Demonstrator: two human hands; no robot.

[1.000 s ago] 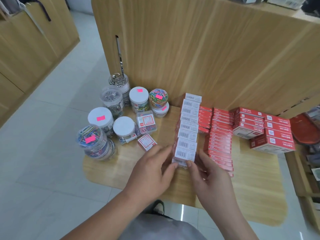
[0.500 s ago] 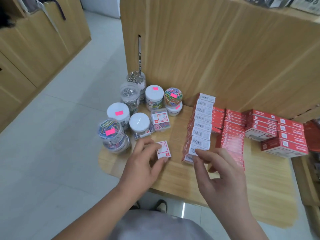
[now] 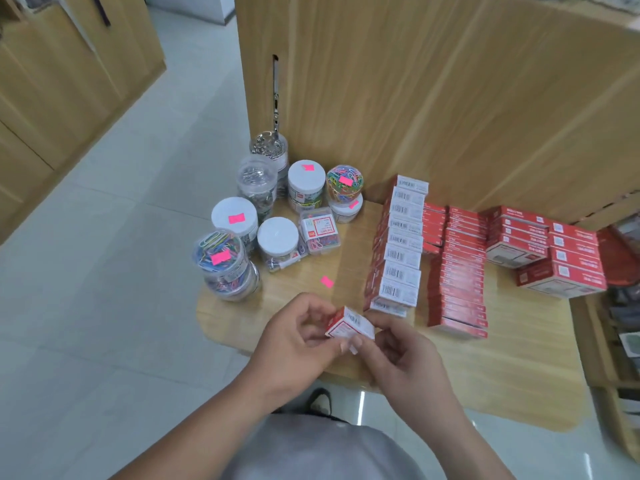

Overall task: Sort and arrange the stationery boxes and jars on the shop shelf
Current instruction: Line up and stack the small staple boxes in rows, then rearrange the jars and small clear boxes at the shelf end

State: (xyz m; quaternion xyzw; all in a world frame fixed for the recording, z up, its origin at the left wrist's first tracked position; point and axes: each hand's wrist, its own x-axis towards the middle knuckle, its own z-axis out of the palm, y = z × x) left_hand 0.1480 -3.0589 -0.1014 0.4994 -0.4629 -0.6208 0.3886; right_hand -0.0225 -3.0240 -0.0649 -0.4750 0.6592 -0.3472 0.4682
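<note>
Lower centre of frame: left hand (image 3: 298, 341) and right hand (image 3: 405, 362) are both pinching 1 small red box (image 3: 348, 325), tilted, above the shelf (image 3: 502, 358) edge.

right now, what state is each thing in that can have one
small red box, tilted, held between both hands
left hand, grips the small red box
right hand, pinches the small red box
white-lidded jars, upright, lids on
clear clip box, lid closed
barcode boxes, standing in a row
pink sticker, loose on the shelf
</note>
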